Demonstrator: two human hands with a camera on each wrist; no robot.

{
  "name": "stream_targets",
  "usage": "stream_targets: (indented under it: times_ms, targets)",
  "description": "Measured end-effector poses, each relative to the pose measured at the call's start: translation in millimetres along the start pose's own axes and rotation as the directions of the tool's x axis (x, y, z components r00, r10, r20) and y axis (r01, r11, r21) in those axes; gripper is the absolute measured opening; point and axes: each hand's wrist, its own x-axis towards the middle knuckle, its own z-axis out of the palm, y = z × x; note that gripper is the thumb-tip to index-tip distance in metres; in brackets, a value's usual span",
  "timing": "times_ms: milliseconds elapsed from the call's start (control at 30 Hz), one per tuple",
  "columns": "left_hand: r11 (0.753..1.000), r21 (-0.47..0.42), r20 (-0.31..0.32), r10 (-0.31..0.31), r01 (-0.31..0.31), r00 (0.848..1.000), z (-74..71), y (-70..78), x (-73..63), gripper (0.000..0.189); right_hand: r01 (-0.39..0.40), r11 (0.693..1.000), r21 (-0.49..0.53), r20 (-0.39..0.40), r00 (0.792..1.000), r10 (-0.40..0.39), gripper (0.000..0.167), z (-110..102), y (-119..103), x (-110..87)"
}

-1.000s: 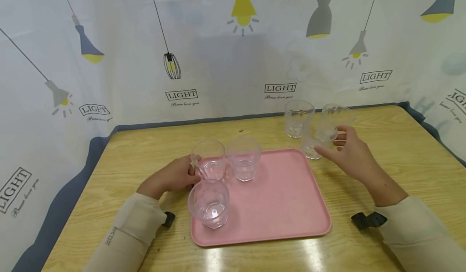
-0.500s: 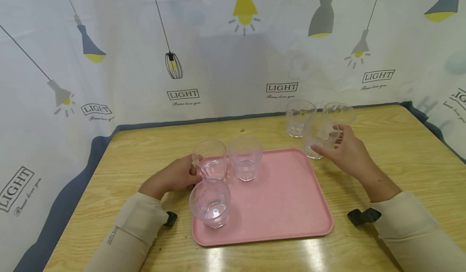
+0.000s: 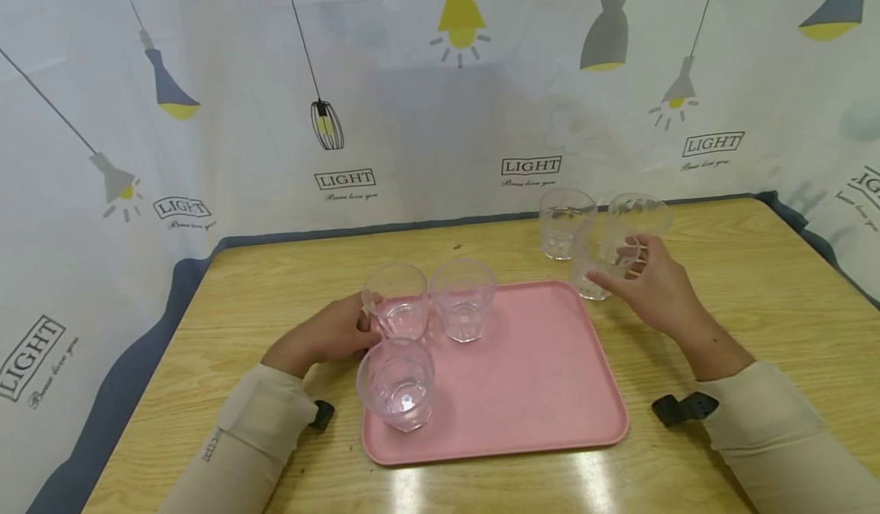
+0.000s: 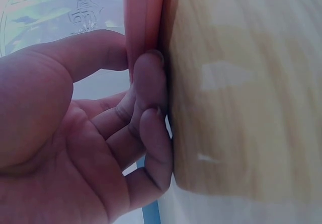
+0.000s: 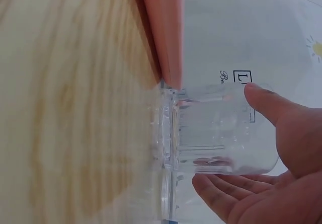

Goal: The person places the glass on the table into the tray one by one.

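Note:
Clear faceted tumblers stand on and beside a pink tray [image 3: 522, 392]. My left hand [image 3: 337, 327] grips the tray's left edge; in the left wrist view, the thumb [image 4: 95, 53] lies on the inner side of the rim and curled fingers are under its outside. Three tumblers are on the tray's left half: one in front [image 3: 396, 392], one behind it [image 3: 395, 289], another to the right [image 3: 462, 300]. My right hand [image 3: 653, 285] holds an upright tumbler [image 5: 211, 128] on the table by the tray's far right corner, thumb on one side, fingers round the other.
Two more clear tumblers stand behind the held one, one at the left [image 3: 564, 224] and one at the right [image 3: 639, 212]. The wooden table [image 3: 302, 269] ends at the back against a white curtain [image 3: 412, 117] printed with lamps. Black straps [image 3: 684, 408] show below both sleeves.
My right forearm has shifted slightly left, and the right fingers have closed in round the tumbler. The left hand, tray and other tumblers have stayed put.

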Motion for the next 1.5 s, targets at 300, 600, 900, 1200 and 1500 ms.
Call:
stream_targets:
  times_ms: [300, 600, 900, 1200, 1500]
  targets:
    - [1.000, -0.009, -0.002, 0.004, -0.004, 1.000, 0.9, -2.1, 0.6, 0.047, -0.016, 1.000, 0.017, 0.006, 1.000, 0.016, 0.107, -8, -3, -3.3]
    - [1.000, -0.016, -0.005, -0.006, 0.006, 1.000, 0.7, -2.0, 1.4, 0.049, 0.034, 0.997, 0.071, 0.036, 0.999, -0.036, 0.100, -10, -18, -16.2]
    - [1.000, -0.013, -0.008, -0.008, 0.008, 1.000, 0.6, -4.0, 1.1, 0.045, 0.125, 0.989, 0.084, 0.090, 0.987, -0.132, 0.093, -3, -45, -34.9]
    - [1.000, -0.018, -0.002, 0.009, -0.009, 1.000, 0.2, -6.7, 2.1, 0.043, 0.197, 0.970, 0.146, 0.127, 0.968, -0.216, 0.085, 6, -64, -52.2]
    - [0.999, -0.022, -0.003, 0.026, -0.026, 1.000, 1.1, -6.9, 1.7, 0.043, 0.229, 0.958, 0.173, 0.178, 0.949, -0.259, 0.087, 21, -69, -67.0]
